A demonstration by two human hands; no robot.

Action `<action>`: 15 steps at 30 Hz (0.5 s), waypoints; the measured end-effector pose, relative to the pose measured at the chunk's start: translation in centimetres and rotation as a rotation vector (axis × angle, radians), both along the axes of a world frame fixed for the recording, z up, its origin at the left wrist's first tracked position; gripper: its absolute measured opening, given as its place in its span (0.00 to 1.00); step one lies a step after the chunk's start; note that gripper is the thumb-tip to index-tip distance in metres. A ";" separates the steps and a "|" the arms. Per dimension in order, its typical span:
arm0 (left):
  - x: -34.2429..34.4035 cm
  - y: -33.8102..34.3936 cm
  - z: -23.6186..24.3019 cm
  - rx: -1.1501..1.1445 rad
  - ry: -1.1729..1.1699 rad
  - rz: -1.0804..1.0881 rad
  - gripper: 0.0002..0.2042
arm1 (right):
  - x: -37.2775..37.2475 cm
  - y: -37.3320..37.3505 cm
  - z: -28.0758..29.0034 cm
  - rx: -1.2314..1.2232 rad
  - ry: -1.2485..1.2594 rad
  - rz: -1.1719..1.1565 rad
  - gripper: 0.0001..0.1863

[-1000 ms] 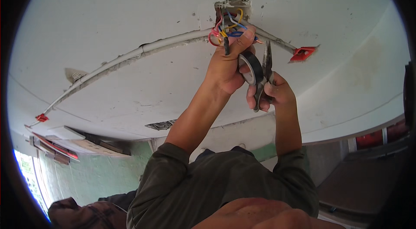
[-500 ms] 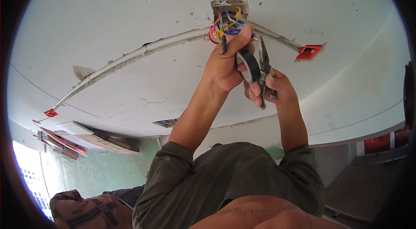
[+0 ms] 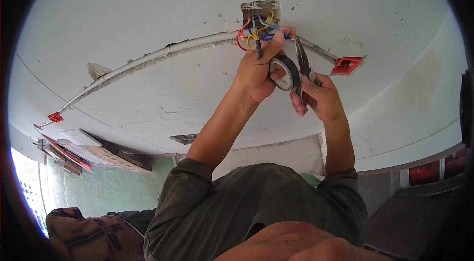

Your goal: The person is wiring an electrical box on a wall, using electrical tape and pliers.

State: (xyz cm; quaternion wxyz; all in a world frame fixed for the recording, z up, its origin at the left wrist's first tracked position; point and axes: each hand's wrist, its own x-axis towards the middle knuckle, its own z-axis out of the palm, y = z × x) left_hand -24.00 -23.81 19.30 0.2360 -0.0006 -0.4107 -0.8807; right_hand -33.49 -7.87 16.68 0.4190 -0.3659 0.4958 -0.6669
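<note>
My left hand [image 3: 255, 74] pinches blue wires [image 3: 267, 37] between thumb and fingers, below a square hole [image 3: 248, 9] cut in the white surface. A roll of black tape [image 3: 292, 66] hangs on that hand's lower fingers. My right hand [image 3: 326, 100] is wrapped round the handles of long-nosed pliers [image 3: 302, 59]. Their narrow tip is at the bare copper end of the blue wires; whether the jaws bite on it cannot be made out. Red wires [image 3: 239, 41] and yellow wires [image 3: 270, 17] loop from the hole. A black-taped wire end [image 3: 259, 50] points down beside my left thumb.
A pale conduit [image 3: 197, 43] runs from the hole leftward to a small red box [image 3: 55, 117]. Another conduit [image 3: 321, 51] leads right to a larger red box [image 3: 347, 65]. Long boards [image 3: 106, 155] lie at the lower left, near a plaid cloth [image 3: 94, 236].
My right hand has turned and shifted slightly right, with the pliers now tilted more. The tape roll shows more of its open ring. My left hand keeps its pinch on the blue wires.
</note>
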 end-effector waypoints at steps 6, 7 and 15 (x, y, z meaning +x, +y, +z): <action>0.1 0.4 -0.1 -0.059 0.018 0.026 0.17 | 0.3 -1.2 -0.8 0.125 0.690 -0.544 0.12; 0.0 0.6 -0.1 -0.075 0.029 0.048 0.18 | 0.6 -1.9 -1.1 0.131 0.690 -0.550 0.12; -0.9 0.5 -0.1 -0.071 0.032 0.096 0.17 | 2.4 -3.3 -1.9 0.085 1.070 -0.934 0.08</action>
